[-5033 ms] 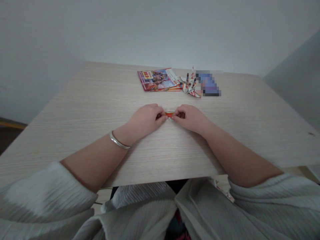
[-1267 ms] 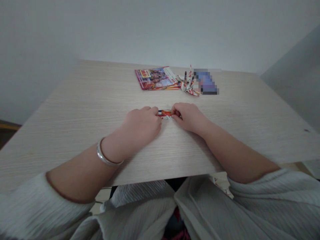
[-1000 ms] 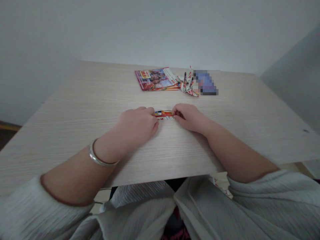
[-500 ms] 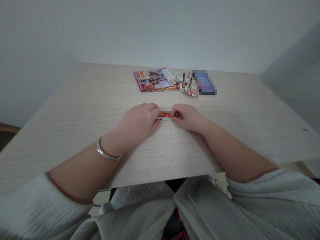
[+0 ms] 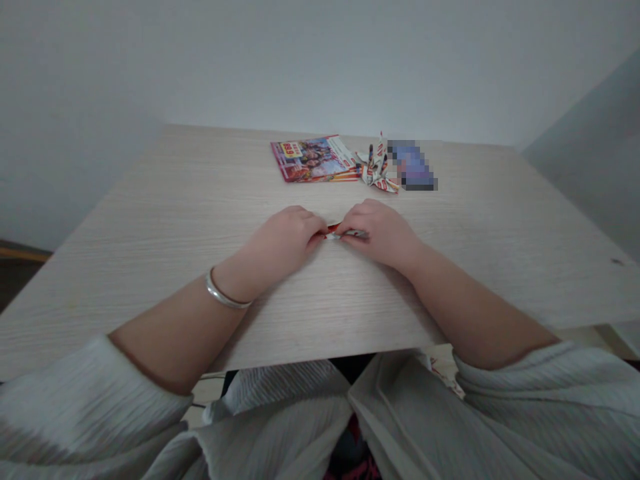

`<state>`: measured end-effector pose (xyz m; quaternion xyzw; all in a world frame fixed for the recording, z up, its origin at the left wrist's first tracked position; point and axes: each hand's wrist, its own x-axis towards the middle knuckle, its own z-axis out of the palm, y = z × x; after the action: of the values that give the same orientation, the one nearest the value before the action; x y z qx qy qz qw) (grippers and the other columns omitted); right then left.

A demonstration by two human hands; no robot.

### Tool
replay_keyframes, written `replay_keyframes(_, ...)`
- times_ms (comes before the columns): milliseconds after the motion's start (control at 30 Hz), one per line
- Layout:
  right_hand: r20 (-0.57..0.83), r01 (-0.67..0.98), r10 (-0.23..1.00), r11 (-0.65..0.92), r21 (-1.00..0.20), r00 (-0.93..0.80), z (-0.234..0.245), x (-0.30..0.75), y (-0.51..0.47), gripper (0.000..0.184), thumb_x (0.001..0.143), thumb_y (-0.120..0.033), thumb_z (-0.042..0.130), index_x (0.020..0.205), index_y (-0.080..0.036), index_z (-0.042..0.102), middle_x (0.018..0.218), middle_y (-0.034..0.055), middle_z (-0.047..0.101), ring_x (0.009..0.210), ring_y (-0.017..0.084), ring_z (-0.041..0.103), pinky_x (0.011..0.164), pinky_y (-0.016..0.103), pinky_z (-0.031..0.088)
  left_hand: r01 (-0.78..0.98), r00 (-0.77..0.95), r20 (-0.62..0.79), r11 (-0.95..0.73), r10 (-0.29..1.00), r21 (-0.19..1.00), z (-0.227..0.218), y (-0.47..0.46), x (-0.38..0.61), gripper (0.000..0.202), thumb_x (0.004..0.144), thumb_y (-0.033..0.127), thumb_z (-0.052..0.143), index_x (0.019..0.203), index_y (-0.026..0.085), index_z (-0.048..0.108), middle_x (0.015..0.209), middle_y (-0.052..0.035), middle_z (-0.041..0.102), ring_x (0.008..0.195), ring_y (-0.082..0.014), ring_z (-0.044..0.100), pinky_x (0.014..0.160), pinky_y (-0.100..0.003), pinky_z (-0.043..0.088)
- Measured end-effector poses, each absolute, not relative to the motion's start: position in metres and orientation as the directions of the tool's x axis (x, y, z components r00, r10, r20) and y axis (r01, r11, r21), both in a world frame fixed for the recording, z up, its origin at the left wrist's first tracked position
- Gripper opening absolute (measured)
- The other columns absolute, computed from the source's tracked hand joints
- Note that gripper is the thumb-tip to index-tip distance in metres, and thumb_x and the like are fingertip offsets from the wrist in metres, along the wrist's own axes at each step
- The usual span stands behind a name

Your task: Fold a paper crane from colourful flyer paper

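The left hand (image 5: 287,235) and the right hand (image 5: 381,229) rest close together near the middle of the tabletop (image 5: 175,200). Both are curled, and their fingertips pinch a small folded paper (image 5: 335,231) at its two ends. Only a bit of red and white shows between them. The paper lies on the wood, likely so the hard top helps press it flat, and a hand at each end keeps it from slipping. A bracelet (image 5: 225,297) rings the left wrist. Far back, well apart from the hands, a leaflet (image 5: 314,159) and a crane (image 5: 377,168) lie just beside each other, out of the way.
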<state>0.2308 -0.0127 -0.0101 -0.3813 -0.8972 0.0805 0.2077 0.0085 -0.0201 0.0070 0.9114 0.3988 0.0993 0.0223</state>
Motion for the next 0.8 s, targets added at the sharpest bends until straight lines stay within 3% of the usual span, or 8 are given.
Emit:
replay_keyframes(200, 0.196, 0.755, 0.806, 0.592, -0.282, -0.559, -0.005, 0.226, -0.019, 0.017, 0.094, -0.023, 0.066, 0.104, -0.021, 0.08, 0.106, 0.0085, 0.076, 0.1, 0.023, 0.066, 0.091, 0.036, 0.046, 0.7, 0.649, 0.221, -0.685, 0.728, 0.199, -0.001, -0.017, 0.008, 0.044, 0.097, 0.019, 0.047, 0.136, 0.007, 0.064, 0.117, -0.0178, 0.073, 0.108, -0.028, 0.066, 0.099, -0.045, 0.054)
replay_keyframes(333, 0.178, 0.775, 0.811, 0.585, -0.238, -0.557, -0.002, 0.223, -0.02, 0.018, 0.095, -0.024, 0.064, 0.1, -0.02, 0.081, 0.103, 0.0092, 0.075, 0.097, 0.023, 0.066, 0.087, 0.035, 0.046, 0.651, 0.718, 0.188, -0.742, 0.67, 0.159, -0.007, -0.012, 0.007, 0.039, 0.1, 0.022, 0.043, 0.121, 0.013, 0.075, 0.108, -0.0155, 0.072, 0.1, -0.0263, 0.065, 0.095, -0.044, 0.054)
replay_keyframes(533, 0.177, 0.775, 0.805, 0.593, -0.218, -0.566, -0.001, 0.222, -0.021, 0.021, 0.097, -0.024, 0.061, 0.101, -0.018, 0.081, 0.103, 0.0107, 0.075, 0.097, 0.023, 0.065, 0.087, 0.035, 0.046, 0.636, 0.729, 0.21, -0.758, 0.651, 0.144, -0.007, -0.012, 0.007, 0.038, 0.1, 0.019, 0.043, 0.12, 0.014, 0.076, 0.114, -0.0144, 0.07, 0.103, -0.0253, 0.064, 0.098, -0.043, 0.053)
replay_keyframes(800, 0.258, 0.747, 0.776, 0.628, -0.218, -0.576, -0.007, 0.221, -0.016, 0.022, 0.097, -0.021, 0.056, 0.099, -0.017, 0.078, 0.106, 0.0112, 0.074, 0.102, 0.025, 0.063, 0.094, 0.037, 0.045, 0.656, 0.719, 0.182, -0.741, 0.671, 0.141, -0.003, -0.011, 0.008, 0.036, 0.1, 0.019, 0.045, 0.113, 0.011, 0.078, 0.108, -0.0146, 0.073, 0.1, -0.0265, 0.065, 0.097, -0.044, 0.054)
